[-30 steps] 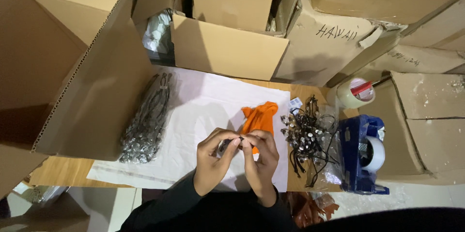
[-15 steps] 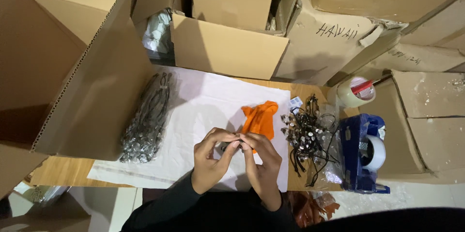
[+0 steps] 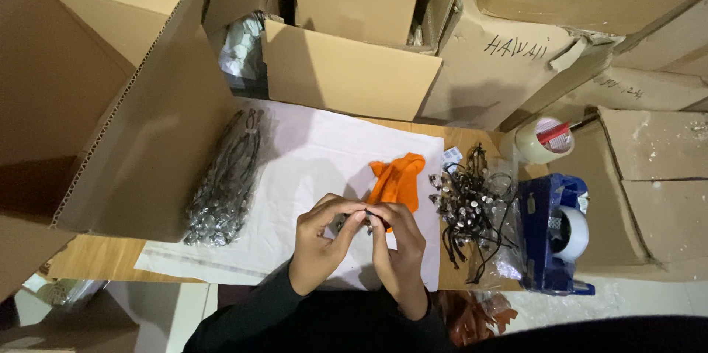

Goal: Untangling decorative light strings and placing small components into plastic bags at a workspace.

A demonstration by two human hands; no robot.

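Head view, looking straight down: your left hand [image 3: 321,246] and right hand [image 3: 398,250] meet fingertip to fingertip over a white sheet [image 3: 295,176] spread across a wooden table [image 3: 96,258]. Between the fingertips of both hands you pinch a small dark item [image 3: 352,222], held just above the sheet near its front edge; it is too small and too covered by your fingers to identify. Both hands are curled in a fine grip on it, thumbs and forefingers closed, dark sleeves running back toward you.

Just beyond your right hand, an orange cloth [image 3: 397,180] lies crumpled on the sheet, its near end hidden behind your fingers. To its right, a tangle of black cords with small silver pieces [image 3: 472,209] rests at the sheet's right edge, on clear plastic. Farther right stands a blue tape dispenser [image 3: 553,235] holding a roll, and behind it a separate tape roll [image 3: 544,139].

On the left part of the sheet lies a long clear bag [image 3: 225,183] packed with more cords and silver pieces, well apart from your hands. Cardboard boxes [image 3: 354,73] crowd the table's far side and both flanks, one large flap [image 3: 147,124] leaning over the bag.
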